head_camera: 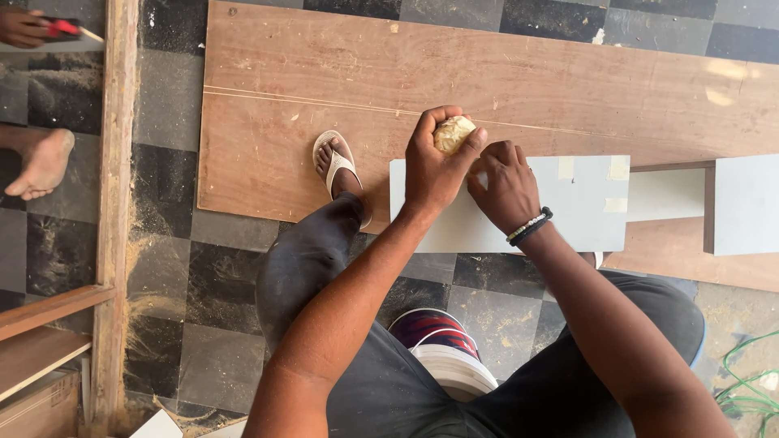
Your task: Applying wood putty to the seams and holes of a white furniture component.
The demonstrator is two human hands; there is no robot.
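left hand (434,166) grips pale lump (453,134) | right hand (507,185) curled shut on white panel (568,219), long axis left-right

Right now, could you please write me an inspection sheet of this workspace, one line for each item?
Surface: brown plywood sheet lying on a checkered tile floor with sawdust.
Job's things: pale lump held over a white board; tape pieces on the board.
Clutter: white bucket between the knees; wooden frame at left.
Hands: left hand grips the lump; right hand beside it on the board, wearing a bracelet.
Cables: green wire at lower right.
Surroundings: another person's bare foot and hand with a red tool at left.
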